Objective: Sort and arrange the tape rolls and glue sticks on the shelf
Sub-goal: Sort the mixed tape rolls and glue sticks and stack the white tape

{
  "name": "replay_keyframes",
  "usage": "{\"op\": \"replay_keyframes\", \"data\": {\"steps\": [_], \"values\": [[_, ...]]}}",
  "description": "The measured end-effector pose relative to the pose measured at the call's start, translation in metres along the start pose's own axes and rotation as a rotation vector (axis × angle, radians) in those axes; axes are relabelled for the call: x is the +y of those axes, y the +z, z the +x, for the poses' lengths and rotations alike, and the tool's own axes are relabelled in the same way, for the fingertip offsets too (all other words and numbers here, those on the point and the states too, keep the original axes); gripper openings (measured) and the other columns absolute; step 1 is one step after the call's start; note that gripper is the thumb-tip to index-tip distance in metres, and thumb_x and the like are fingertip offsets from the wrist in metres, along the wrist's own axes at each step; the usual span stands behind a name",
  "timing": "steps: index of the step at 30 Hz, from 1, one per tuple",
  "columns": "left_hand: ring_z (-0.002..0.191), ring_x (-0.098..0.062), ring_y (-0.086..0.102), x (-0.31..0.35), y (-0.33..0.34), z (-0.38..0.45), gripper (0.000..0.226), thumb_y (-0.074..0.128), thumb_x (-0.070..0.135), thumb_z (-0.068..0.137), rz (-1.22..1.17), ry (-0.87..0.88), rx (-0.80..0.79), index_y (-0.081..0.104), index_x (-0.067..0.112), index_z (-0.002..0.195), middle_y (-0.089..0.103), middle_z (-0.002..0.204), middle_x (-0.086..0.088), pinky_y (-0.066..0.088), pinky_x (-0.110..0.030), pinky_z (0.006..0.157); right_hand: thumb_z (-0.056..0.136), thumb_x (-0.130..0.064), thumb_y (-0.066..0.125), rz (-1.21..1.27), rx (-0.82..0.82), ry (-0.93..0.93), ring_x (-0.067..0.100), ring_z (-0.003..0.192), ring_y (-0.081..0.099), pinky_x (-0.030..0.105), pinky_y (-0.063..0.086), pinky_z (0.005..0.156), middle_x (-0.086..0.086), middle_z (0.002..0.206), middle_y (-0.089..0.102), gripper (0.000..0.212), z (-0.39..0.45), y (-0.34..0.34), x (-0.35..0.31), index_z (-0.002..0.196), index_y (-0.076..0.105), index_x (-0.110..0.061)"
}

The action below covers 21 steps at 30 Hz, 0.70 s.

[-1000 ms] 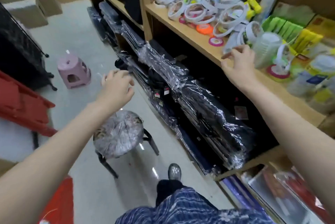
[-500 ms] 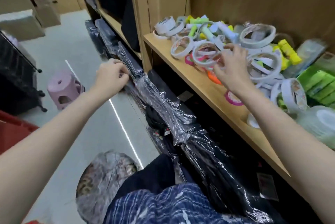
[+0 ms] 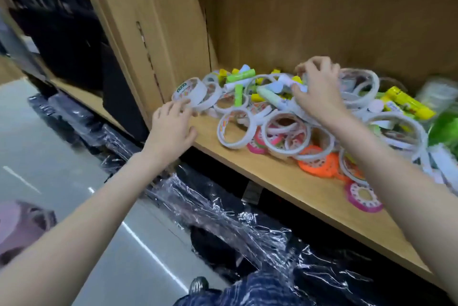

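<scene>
Now the right hand (image 3: 319, 90) curls its fingers (image 3: 298, 88) around a white glue stick (image 3: 285, 82) on top of the pile of tape rolls (image 3: 285, 129). Left of the pile, the left hand (image 3: 171, 127) touches a white tape roll (image 3: 192, 92) with loose fingers on the shelf (image 3: 285, 179).

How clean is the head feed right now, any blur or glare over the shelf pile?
Head view: motion blur softens the tape rolls and glue sticks, worst at the right edge; labels unreadable. Both the left hand and right hand are slightly smeared. Glare streaks the plastic-wrapped goods below; wide-angle bends the shelf divider.
</scene>
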State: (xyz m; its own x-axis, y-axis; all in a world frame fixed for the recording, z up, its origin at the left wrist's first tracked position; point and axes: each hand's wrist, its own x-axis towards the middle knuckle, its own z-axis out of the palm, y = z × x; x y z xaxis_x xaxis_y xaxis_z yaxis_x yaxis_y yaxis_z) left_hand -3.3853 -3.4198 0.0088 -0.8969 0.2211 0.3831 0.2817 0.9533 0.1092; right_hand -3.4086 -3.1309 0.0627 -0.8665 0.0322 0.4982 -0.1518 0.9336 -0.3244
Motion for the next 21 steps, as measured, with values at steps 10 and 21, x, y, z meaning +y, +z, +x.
{"op": "replay_keyframes", "data": {"steps": [10, 21], "values": [[0.121, -0.038, 0.044, -0.078, 0.044, 0.081, 0.067, 0.04, 0.044, 0.08, -0.21, 0.234, -0.092, 0.044, 0.001, 0.131, 0.046, 0.135, -0.019, 0.037, -0.051, 0.097, 0.087, -0.033, 0.059, -0.144, -0.169, 0.094, 0.031, 0.123, 0.03, 0.043, 0.03, 0.097, 0.013, 0.132, 0.037, 0.05, 0.027, 0.062, -0.07, 0.13, 0.044, -0.013], [0.133, -0.028, 0.03, -0.09, 0.077, 0.104, 0.071, 0.045, 0.045, 0.081, -0.43, 0.239, 0.187, 0.035, 0.004, 0.138, 0.035, 0.145, -0.012, 0.018, -0.037, 0.11, 0.081, -0.041, 0.059, -0.461, -0.126, -0.17, 0.038, 0.122, 0.034, 0.051, 0.023, 0.099, 0.016, 0.129, 0.044, 0.05, 0.067, 0.087, -0.067, 0.121, 0.053, -0.011]]}}
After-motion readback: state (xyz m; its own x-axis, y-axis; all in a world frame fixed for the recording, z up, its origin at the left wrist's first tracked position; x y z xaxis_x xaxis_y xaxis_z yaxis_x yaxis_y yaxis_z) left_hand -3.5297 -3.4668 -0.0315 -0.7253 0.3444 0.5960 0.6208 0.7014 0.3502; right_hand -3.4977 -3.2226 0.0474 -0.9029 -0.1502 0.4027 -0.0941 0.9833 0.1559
